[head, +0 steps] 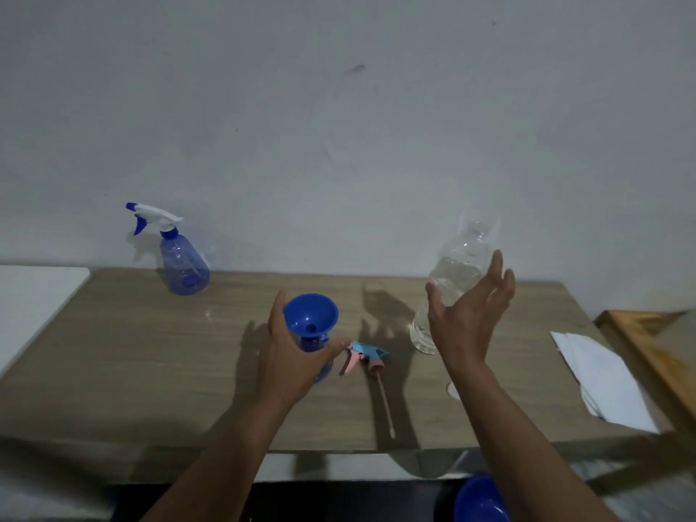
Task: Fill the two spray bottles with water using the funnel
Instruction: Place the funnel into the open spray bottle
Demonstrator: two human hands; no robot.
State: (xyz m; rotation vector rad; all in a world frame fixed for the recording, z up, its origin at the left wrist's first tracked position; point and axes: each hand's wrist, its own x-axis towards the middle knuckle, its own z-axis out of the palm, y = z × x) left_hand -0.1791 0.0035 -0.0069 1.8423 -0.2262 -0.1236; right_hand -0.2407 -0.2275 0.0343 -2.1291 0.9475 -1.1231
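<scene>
left grip (292, 356) wraps the light spray bottle (314, 346), funnel (310, 314) seated just above it. right grip (467, 314) spread wide, just short of the water bottle (461, 271): thin-walled, probably slick and heavy; take its middle.

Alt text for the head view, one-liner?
A left hand grips a small blue plastic spray bottle with a blue plastic funnel in its neck; the open right hand hovers near a clear plastic water bottle on a wooden table.

- Dim, bluish indoor light; the wall (339, 107) reads an even grey.
- Dark shadows fall leftward across the table (132, 352), so the source probably sits to the right.
- The clear bottle (459, 273) and the right edge are smeared; the table's edges bow.
</scene>
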